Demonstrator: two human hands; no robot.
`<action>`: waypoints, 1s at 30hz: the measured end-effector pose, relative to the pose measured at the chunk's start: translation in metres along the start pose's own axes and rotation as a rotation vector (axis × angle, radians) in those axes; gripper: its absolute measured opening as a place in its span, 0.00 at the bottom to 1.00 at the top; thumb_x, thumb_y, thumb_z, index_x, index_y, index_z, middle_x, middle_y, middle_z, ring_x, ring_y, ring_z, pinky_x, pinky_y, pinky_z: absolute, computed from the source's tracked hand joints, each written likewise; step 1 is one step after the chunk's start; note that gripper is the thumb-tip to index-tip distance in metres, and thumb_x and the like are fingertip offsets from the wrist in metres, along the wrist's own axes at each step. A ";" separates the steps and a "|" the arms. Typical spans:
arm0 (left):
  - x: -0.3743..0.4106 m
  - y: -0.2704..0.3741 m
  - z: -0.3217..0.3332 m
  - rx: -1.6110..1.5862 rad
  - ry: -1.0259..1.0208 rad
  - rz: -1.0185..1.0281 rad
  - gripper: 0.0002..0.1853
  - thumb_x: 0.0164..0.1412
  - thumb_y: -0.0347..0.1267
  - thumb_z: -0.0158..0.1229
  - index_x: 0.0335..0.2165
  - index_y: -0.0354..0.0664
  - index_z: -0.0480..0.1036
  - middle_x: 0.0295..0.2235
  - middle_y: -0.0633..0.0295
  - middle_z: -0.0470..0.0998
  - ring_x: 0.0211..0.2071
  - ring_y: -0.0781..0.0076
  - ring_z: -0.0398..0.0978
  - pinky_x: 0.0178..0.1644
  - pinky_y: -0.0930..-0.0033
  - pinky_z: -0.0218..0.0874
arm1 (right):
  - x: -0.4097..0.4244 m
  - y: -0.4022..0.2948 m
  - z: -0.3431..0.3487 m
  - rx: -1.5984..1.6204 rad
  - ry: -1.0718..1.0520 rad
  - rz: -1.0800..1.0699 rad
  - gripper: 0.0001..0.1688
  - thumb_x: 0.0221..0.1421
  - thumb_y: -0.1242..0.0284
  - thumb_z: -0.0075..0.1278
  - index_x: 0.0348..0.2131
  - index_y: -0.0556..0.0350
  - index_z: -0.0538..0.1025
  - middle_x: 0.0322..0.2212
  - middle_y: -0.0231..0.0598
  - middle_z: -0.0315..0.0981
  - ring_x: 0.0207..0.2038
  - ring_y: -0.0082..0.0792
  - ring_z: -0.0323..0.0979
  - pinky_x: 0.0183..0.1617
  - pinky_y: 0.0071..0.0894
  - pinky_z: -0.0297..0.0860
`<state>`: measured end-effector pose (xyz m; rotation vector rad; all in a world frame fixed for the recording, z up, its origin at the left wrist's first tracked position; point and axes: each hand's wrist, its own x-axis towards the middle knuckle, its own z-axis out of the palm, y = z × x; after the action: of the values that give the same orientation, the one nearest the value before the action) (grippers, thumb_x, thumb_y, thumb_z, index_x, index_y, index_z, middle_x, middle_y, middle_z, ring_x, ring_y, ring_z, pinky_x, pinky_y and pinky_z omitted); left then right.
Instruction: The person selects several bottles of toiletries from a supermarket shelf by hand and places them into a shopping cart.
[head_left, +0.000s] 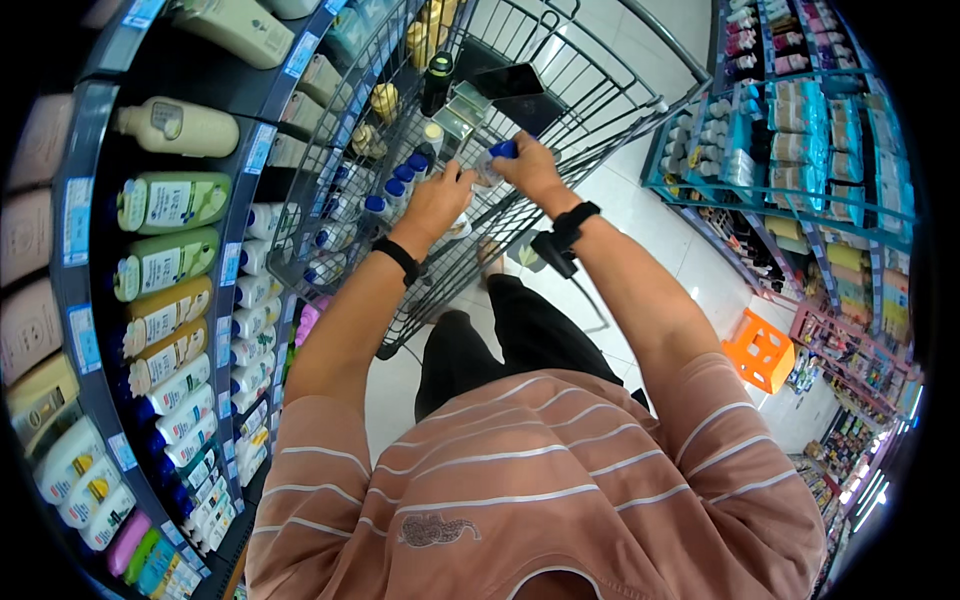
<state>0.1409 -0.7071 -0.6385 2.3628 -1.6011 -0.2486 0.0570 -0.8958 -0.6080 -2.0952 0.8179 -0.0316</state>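
My right hand (531, 166) grips a small bottle with a blue cap (504, 148) above the shopping cart basket. My left hand (441, 196) is beside it, its fingertips close to the bottle's pale body; whether they touch it is not clear. Just left of that hand, several blue-capped containers (394, 187) stand in a row inside the metal wire shopping cart (600, 82). A container with a pale yellow cap (433, 133) stands behind them. Farther in are a dark bottle with a green-ringed cap (437, 84) and clear greenish boxes (463, 111).
A black-screened device (511, 81) lies in the cart's far part. To the left, shelves hold green pump-type bottles (176, 201) and white blue-capped bottles (255, 319). A teal display rack (780, 196) and an orange plastic basket or stool (759, 352) stand to the right on white floor tiles.
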 end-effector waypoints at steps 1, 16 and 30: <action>0.004 -0.002 0.014 0.013 -0.008 -0.004 0.17 0.58 0.36 0.62 0.45 0.48 0.70 0.40 0.59 0.69 0.39 0.57 0.77 0.35 0.59 0.73 | 0.003 0.000 0.007 -0.126 -0.010 -0.002 0.25 0.42 0.67 0.61 0.37 0.67 0.75 0.29 0.62 0.78 0.35 0.60 0.78 0.42 0.46 0.74; 0.029 -0.012 0.113 0.085 -0.099 0.074 0.20 0.53 0.27 0.56 0.47 0.49 0.75 0.38 0.58 0.68 0.37 0.57 0.74 0.36 0.60 0.73 | 0.070 0.080 0.078 -0.461 -0.273 0.194 0.17 0.46 0.67 0.62 0.35 0.61 0.82 0.38 0.53 0.80 0.44 0.51 0.78 0.47 0.42 0.74; 0.036 -0.014 0.144 0.174 -0.194 0.080 0.20 0.60 0.30 0.53 0.52 0.53 0.73 0.51 0.58 0.70 0.45 0.57 0.71 0.47 0.56 0.66 | 0.087 0.101 0.105 -0.498 -0.355 0.286 0.15 0.50 0.67 0.60 0.35 0.59 0.82 0.39 0.55 0.79 0.45 0.49 0.78 0.48 0.43 0.75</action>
<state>0.1246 -0.7544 -0.7794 2.4598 -1.8721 -0.3439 0.1028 -0.9113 -0.7712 -2.3133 0.9630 0.7445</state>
